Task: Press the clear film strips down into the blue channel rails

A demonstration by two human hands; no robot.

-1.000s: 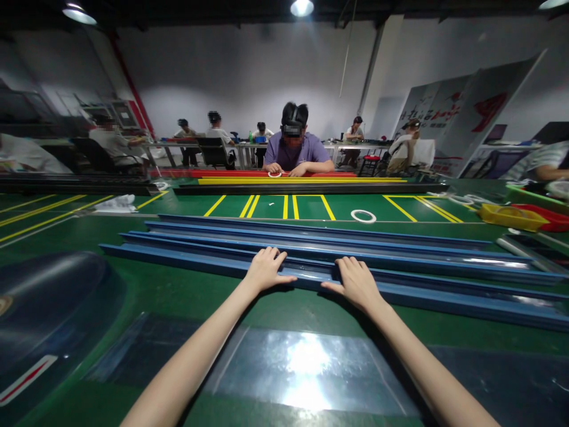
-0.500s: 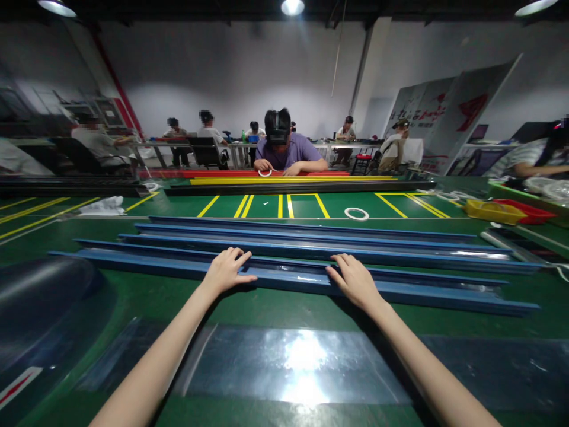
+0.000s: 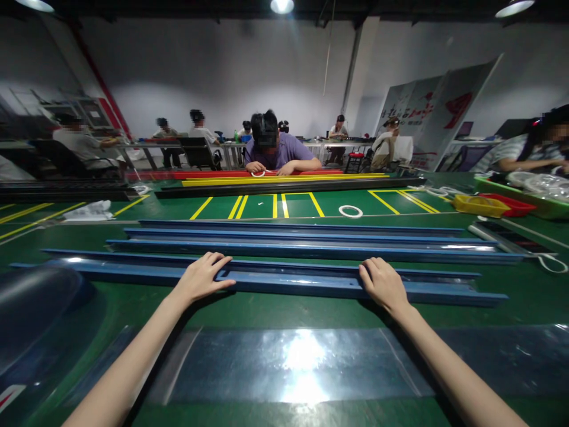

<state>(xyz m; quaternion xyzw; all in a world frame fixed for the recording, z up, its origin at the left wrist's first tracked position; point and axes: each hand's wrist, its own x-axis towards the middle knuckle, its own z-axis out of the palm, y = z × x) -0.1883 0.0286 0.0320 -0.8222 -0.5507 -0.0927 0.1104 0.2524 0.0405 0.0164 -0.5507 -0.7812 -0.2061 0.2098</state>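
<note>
Several long blue channel strips [image 3: 293, 243] lie side by side across the green table [image 3: 284, 311]. My left hand [image 3: 200, 277] rests on the nearest blue strip [image 3: 293, 283], fingers stretched over its top and thumb along its near edge. Farther right on the same strip, my right hand [image 3: 383, 283] lies with its fingers curled over the strip's top. Both hands press on the strip and neither one lifts it.
A clear plastic sheet [image 3: 288, 365] lies before me, and a dark film roll [image 3: 35, 308] sits at the left. Yellow and red trays [image 3: 482, 205] and a white ring [image 3: 350, 211] lie farther back. A person in purple [image 3: 275, 151] works opposite; others sit behind and at the right.
The nearest strip has slid to the left, so its right end now shows. My hands have spread apart along it, the left going left and the right going right.
</note>
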